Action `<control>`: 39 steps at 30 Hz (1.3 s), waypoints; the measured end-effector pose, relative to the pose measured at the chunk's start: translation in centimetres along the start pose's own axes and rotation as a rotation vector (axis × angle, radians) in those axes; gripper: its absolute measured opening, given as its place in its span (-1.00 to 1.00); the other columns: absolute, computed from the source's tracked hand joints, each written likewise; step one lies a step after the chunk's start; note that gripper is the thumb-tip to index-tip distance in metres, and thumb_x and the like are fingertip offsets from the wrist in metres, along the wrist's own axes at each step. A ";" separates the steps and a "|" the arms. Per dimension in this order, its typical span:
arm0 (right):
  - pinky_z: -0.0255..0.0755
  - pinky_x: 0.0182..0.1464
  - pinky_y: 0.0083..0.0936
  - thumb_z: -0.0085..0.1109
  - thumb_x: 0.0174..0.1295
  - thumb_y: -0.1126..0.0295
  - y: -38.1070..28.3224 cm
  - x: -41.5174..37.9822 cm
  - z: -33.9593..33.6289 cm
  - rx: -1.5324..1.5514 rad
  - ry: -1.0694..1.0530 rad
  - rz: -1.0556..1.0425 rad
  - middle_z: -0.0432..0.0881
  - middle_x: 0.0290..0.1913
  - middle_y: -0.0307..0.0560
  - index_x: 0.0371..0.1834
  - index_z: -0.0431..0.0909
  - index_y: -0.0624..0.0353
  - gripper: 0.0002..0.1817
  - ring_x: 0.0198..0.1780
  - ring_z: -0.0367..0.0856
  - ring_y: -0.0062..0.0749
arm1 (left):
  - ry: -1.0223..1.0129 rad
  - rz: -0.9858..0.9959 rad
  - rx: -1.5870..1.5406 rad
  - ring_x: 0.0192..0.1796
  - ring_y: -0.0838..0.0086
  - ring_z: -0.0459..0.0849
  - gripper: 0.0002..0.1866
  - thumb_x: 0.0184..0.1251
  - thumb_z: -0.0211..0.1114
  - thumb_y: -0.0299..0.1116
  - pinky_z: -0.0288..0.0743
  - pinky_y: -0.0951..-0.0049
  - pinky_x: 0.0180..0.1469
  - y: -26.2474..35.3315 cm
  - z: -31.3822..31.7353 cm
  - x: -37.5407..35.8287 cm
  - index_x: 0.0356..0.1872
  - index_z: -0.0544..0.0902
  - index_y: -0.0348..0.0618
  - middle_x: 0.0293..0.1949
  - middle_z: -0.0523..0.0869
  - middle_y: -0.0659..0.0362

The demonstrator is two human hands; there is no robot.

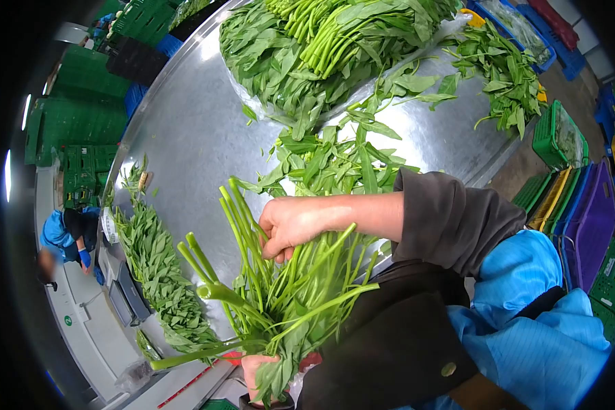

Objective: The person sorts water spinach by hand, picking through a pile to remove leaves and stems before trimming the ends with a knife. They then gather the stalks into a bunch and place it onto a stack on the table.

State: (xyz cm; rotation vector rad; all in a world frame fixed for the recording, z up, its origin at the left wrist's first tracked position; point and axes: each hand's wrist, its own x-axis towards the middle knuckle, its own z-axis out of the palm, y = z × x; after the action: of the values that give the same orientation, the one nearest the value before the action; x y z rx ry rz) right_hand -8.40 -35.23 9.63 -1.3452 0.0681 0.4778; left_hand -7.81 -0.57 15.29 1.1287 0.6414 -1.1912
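Note:
The view is turned sideways. My right hand [290,224] reaches in from the right in a dark sleeve, fingers closed around stems in the upper part of a bunch of water spinach [280,294]. Lower down, my left hand [255,374] is partly covered by leaves and grips the same bunch. Thick cut stems stick out of it toward the left. Loose water spinach leaves [342,164] lie on the metal table just beyond my right hand. Red bits show beside my left hand, too small to identify.
A large pile of water spinach [328,55] rests on clear plastic on the round metal table [184,123]. More greens [164,280] line its left edge. A co-worker in blue [65,236] stands beyond. Stacked crates [588,219] stand at right, and a scale-like grey device [126,294] at left.

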 end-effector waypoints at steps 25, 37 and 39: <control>0.52 -0.06 -0.49 0.16 0.30 0.23 0.5 0.0 -4.2 0.884 0.530 -0.360 0.61 -0.22 -0.17 -0.06 0.53 0.23 -0.70 -0.26 0.61 -0.49 | -0.038 0.067 0.041 -0.35 0.19 0.71 -0.51 -0.08 0.13 -0.73 0.65 0.22 -0.26 0.0 0.6 1.6 0.02 0.49 -0.34 -0.22 0.67 -0.03; 0.49 -0.29 -0.47 0.30 0.06 0.10 -1.9 -1.1 -1.8 -0.585 0.328 -0.270 0.70 -0.43 -0.08 -0.21 0.70 0.18 -0.62 -0.41 0.64 -0.35 | 0.066 0.130 0.240 -0.36 0.22 0.71 -0.51 -0.08 0.13 -0.72 0.64 0.26 -0.27 -0.7 -2.6 0.7 0.01 0.50 -0.34 -0.23 0.67 -0.01; 0.48 -0.30 -0.46 0.29 0.05 0.10 -1.8 -0.7 -1.6 -0.509 0.305 -0.312 0.70 -0.43 -0.08 -0.22 0.71 0.16 -0.63 -0.42 0.63 -0.35 | 0.089 0.130 0.279 -0.36 0.23 0.71 -0.51 -0.08 0.13 -0.72 0.64 0.27 -0.27 -0.7 -4.0 0.6 0.01 0.50 -0.34 -0.23 0.67 -0.01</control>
State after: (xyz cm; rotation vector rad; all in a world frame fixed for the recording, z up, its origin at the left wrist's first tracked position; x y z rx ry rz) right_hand -7.97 -37.25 11.13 -1.8842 -0.0157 0.0155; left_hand -7.68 2.96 13.11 1.4428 0.4702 -1.1468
